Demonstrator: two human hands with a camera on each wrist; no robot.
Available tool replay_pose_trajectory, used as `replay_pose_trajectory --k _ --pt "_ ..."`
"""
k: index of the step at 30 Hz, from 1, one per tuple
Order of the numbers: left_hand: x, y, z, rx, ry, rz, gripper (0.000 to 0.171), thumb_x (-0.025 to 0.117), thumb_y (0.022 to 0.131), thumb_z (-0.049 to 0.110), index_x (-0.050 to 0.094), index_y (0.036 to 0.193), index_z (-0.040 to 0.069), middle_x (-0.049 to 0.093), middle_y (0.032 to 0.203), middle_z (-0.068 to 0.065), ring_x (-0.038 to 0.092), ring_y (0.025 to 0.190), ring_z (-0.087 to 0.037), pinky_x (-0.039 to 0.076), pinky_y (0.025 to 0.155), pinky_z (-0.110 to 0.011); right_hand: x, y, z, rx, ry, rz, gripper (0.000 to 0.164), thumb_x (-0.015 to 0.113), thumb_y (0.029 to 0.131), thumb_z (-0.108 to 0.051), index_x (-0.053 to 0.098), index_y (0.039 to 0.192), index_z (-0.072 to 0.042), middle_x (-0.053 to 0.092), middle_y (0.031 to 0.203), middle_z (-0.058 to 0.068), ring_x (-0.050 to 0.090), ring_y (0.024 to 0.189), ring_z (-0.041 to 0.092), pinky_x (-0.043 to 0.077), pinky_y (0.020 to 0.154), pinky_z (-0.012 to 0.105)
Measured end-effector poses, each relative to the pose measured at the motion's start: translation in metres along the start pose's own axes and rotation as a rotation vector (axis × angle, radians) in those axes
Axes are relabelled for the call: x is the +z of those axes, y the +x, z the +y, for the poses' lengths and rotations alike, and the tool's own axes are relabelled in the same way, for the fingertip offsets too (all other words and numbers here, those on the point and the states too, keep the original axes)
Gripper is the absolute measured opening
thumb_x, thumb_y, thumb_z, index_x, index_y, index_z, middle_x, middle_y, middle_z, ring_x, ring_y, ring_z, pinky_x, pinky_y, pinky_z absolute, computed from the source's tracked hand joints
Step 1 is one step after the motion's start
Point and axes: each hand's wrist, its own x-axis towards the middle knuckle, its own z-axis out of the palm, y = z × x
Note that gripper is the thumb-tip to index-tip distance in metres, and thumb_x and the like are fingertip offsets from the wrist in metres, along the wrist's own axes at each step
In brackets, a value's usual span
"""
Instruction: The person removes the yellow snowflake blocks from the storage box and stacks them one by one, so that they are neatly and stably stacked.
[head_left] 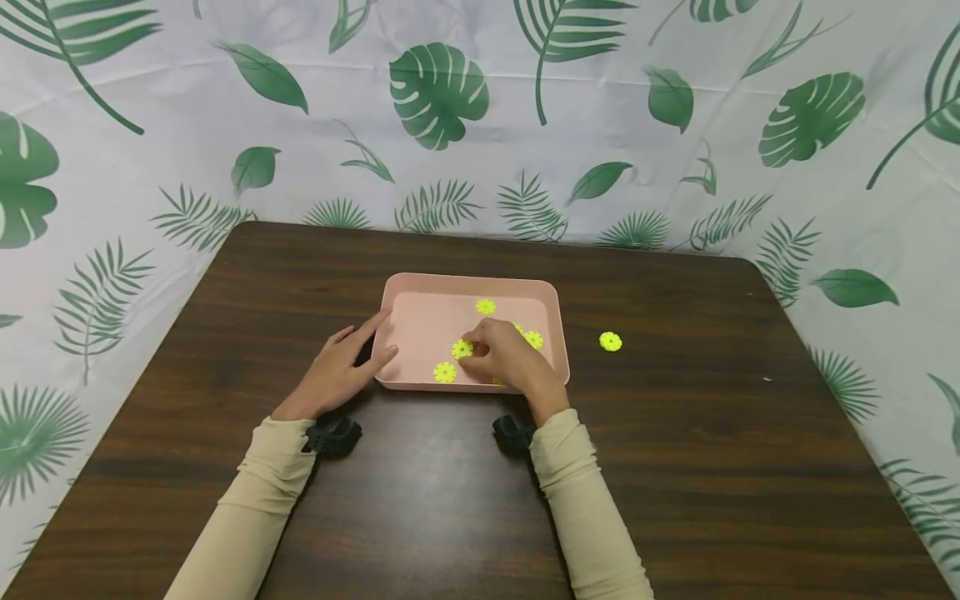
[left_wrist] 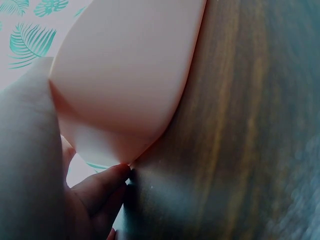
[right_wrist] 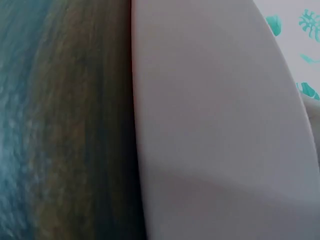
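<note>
A shallow pink tray [head_left: 420, 321] lies on the table. My left hand [head_left: 337, 371] grips its left end, thumb over the rim; in the left wrist view the fingers [left_wrist: 102, 187] lie against the outside of the tray wall [left_wrist: 125, 85]. My right hand [head_left: 513, 358] reaches in over the near wall, thumb and fingertips pinching a yellow flower-shaped disc [head_left: 462, 348]. More such discs lie in the tray: a near disc [head_left: 445, 372], a far disc [head_left: 486, 307] and a right disc [head_left: 533, 339], others partly hidden by the hand. The tray's outer wall [right_wrist: 215, 100] fills the right wrist view.
Another yellow flower-shaped disc [head_left: 611, 341] lies on the dark wooden table [head_left: 697, 442], right of the tray. A small pale speck [head_left: 767, 379] is farther right. Behind the table hangs a white leaf-patterned cloth [head_left: 480, 175].
</note>
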Motion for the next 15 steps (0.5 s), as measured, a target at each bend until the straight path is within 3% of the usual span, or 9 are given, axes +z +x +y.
replay_pose_trajectory --k 3,5,7,11,15 --pt "0.000 0.000 0.000 0.001 -0.002 0.003 0.074 0.049 0.106 0.054 0.021 0.168 0.023 0.033 0.166 -0.015 0.046 0.144 -0.038 0.011 0.126 -0.057 0.000 -0.001 0.001 0.013 -0.011 0.018 0.021 0.078 0.093 -0.013 0.066 0.076 -0.006 0.046 0.065 -0.003 0.046 0.064 0.014 0.040 0.059 0.025" --pt "0.001 -0.001 0.000 -0.002 -0.001 0.005 0.075 0.050 0.106 0.054 0.021 0.168 0.023 0.033 0.166 -0.015 0.046 0.144 -0.038 0.011 0.126 -0.057 -0.002 -0.004 0.001 0.024 -0.018 0.038 0.014 0.079 0.093 -0.016 0.073 0.087 -0.006 0.052 0.070 -0.001 0.049 0.067 0.015 0.042 0.061 0.026" --pt "0.001 -0.001 0.000 -0.002 -0.004 0.004 0.075 0.050 0.106 0.054 0.021 0.168 0.023 0.034 0.165 -0.015 0.046 0.144 -0.039 0.011 0.126 -0.058 -0.006 -0.008 0.001 0.041 -0.008 0.077 0.017 0.081 0.092 -0.019 0.078 0.102 -0.006 0.060 0.080 0.001 0.053 0.073 0.016 0.047 0.064 0.027" --pt "0.000 -0.001 0.000 0.003 -0.008 -0.001 0.074 0.050 0.107 0.052 0.021 0.168 0.023 0.034 0.166 -0.015 0.046 0.143 -0.039 0.010 0.126 -0.057 -0.026 -0.022 0.007 0.007 -0.033 0.201 0.028 0.082 0.091 -0.016 0.078 0.113 0.000 0.063 0.089 0.009 0.054 0.074 0.020 0.049 0.064 0.030" --pt "-0.001 -0.001 -0.001 0.011 -0.006 0.000 0.073 0.050 0.107 0.051 0.022 0.168 0.023 0.034 0.165 -0.014 0.047 0.143 -0.039 0.011 0.126 -0.057 -0.053 -0.043 0.023 -0.007 -0.074 0.341 0.029 0.083 0.089 -0.011 0.077 0.112 0.005 0.061 0.087 0.012 0.053 0.071 0.023 0.047 0.062 0.033"
